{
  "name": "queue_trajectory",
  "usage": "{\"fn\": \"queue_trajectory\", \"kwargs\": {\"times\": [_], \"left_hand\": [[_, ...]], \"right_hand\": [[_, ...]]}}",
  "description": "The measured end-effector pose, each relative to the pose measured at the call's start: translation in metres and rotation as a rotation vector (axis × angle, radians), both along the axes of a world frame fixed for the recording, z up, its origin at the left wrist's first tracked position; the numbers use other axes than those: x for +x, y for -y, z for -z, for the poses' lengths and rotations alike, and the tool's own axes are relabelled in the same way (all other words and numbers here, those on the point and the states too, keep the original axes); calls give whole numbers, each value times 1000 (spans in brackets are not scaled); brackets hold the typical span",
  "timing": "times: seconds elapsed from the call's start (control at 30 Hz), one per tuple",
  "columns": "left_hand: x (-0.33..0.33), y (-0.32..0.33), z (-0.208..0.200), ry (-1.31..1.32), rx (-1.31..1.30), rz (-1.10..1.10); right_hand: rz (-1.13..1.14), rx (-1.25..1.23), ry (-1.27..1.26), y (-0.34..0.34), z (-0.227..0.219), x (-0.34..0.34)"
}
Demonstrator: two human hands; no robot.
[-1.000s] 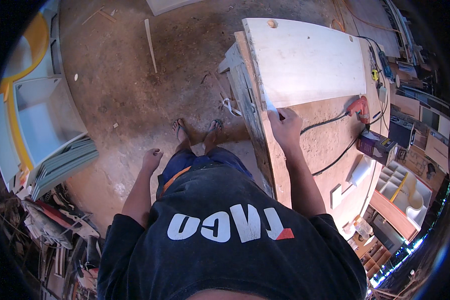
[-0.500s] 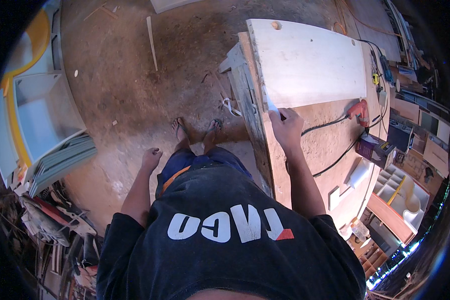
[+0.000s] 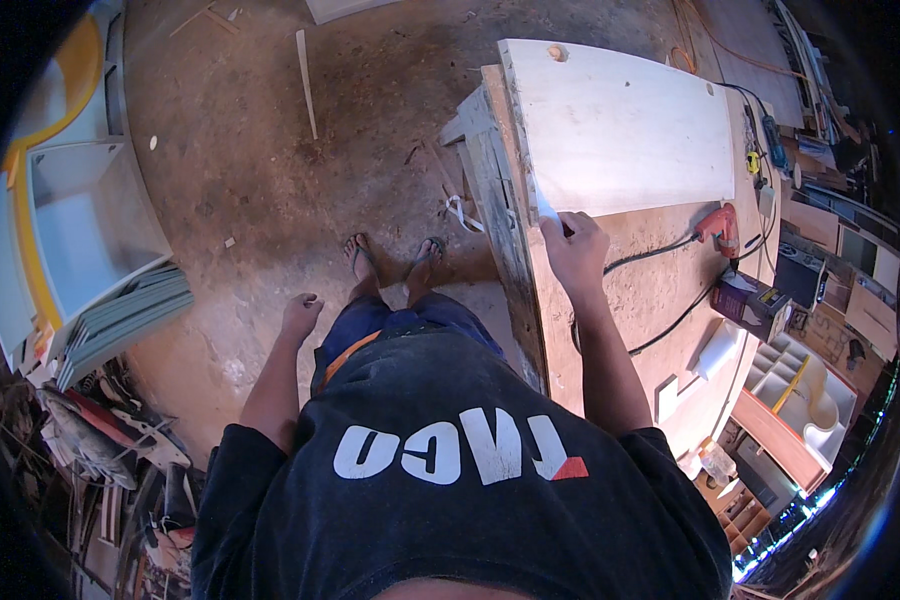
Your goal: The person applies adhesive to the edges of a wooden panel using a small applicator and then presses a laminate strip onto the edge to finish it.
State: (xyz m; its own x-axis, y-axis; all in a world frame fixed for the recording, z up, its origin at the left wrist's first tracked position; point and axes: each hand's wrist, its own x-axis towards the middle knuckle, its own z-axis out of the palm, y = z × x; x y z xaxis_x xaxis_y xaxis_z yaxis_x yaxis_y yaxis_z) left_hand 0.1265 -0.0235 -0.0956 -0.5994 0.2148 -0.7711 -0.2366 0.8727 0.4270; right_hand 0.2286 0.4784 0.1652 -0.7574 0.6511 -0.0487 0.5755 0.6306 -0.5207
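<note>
A white curved-edge panel (image 3: 620, 130) lies on the wooden workbench (image 3: 625, 235) at the right. By the panel's near left corner, my right hand (image 3: 578, 255) is closed, thumb and fingers pinching a thin bluish-white strip (image 3: 544, 204). Whether that strip is part of the panel or a separate piece, I cannot tell. My left hand (image 3: 301, 316) hangs beside my left thigh with curled fingers, away from the bench. What it holds, if anything, is hidden.
A red power drill (image 3: 718, 228) with a black cord lies right of my right hand, near a dark box (image 3: 752, 300). Left stand a white and yellow cabinet (image 3: 90, 220) and stacked grey-green panels (image 3: 130, 320). A thin wood strip (image 3: 306, 85) lies on the floor.
Almost nothing differs. The scene has shifted very slightly in view, and both hands keep their places and grips.
</note>
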Motion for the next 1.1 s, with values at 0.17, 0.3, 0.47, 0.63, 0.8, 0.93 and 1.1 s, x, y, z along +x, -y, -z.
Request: {"fn": "queue_trajectory", "kwargs": {"times": [0.17, 0.3, 0.47, 0.63, 0.8, 0.93, 1.1], "left_hand": [[-2, -2, -2, 0, 3, 5], [-4, -3, -5, -10, 16, 30], [-4, -7, -9, 4, 5, 21], [-4, -3, -3, 19, 8, 1], [-4, -5, -3, 6, -6, 19], [-4, -5, -3, 18, -16, 1], [-4, -2, -3, 20, -22, -11]], "right_hand": [[-16, -5, 56, -4, 2, 1], [6, -18, 64, -5, 5, 1], [36, -42, -4, -2, 3, -3], [30, -4, 24, -7, 7, -2], [7, 6, 40, -11, 10, -1], [25, 4, -35, -7, 9, -5], [32, -20, 28, -8, 9, -3]]}}
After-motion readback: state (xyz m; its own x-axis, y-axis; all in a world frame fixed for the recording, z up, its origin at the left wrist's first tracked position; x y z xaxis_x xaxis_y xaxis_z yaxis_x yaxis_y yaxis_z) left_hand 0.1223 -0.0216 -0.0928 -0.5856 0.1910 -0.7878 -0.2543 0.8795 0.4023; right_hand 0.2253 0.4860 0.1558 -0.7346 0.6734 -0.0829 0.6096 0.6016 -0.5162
